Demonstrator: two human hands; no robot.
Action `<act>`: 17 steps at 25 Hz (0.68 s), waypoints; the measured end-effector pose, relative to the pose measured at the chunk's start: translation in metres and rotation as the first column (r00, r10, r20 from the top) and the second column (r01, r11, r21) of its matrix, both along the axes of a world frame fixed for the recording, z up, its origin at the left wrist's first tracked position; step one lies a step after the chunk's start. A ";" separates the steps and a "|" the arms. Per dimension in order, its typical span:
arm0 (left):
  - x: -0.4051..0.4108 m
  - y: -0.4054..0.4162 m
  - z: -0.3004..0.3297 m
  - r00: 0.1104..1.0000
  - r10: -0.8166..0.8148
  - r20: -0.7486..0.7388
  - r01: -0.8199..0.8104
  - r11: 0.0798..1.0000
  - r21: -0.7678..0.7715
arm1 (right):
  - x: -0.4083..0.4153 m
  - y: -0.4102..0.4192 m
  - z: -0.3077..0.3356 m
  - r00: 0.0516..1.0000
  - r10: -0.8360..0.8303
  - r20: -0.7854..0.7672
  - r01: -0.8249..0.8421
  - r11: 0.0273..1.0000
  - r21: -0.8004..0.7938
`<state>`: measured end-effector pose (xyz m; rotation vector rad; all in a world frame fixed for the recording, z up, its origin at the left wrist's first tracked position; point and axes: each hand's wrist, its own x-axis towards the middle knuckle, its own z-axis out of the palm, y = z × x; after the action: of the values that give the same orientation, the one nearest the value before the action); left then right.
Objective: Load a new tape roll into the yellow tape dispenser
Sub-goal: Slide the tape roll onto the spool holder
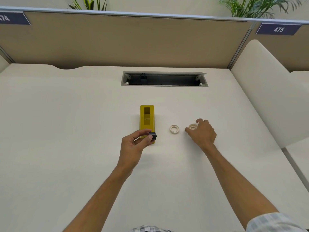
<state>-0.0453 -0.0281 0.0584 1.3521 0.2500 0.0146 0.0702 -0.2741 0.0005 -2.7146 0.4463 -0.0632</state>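
The yellow tape dispenser (147,120) lies on the white desk, its long axis pointing away from me. My left hand (133,148) hovers at its near end and pinches a small black spool core (153,135) between thumb and fingers. To the right, one white tape roll (174,129) lies flat on the desk by itself. Further right a second white roll (192,126) sits under the fingers of my right hand (202,133), which curls around it; the hand hides much of that roll.
A grey cable slot (164,79) is cut into the desk behind the dispenser. A tan partition (125,42) closes off the back, and a white side panel (267,91) rises at the right edge.
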 end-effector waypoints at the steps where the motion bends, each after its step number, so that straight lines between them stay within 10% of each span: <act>1: 0.000 0.000 0.000 1.000 0.000 -0.001 0.000 1.000 0.003 | -0.001 0.000 0.001 1.000 -0.006 0.011 0.006 1.000 -0.031; 8: 0.000 0.001 0.001 1.000 -0.003 -0.004 0.004 1.000 0.021 | -0.004 -0.004 -0.002 0.999 0.039 -0.018 -0.041 0.993 -0.108; 17: 0.000 0.001 0.003 1.000 0.000 0.024 0.000 1.000 0.026 | -0.019 0.004 0.014 0.991 0.031 0.129 -0.063 0.967 0.247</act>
<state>-0.0450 -0.0268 0.0611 1.3766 0.2305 0.0339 0.0508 -0.2704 0.0143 -2.4543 0.3288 -0.1513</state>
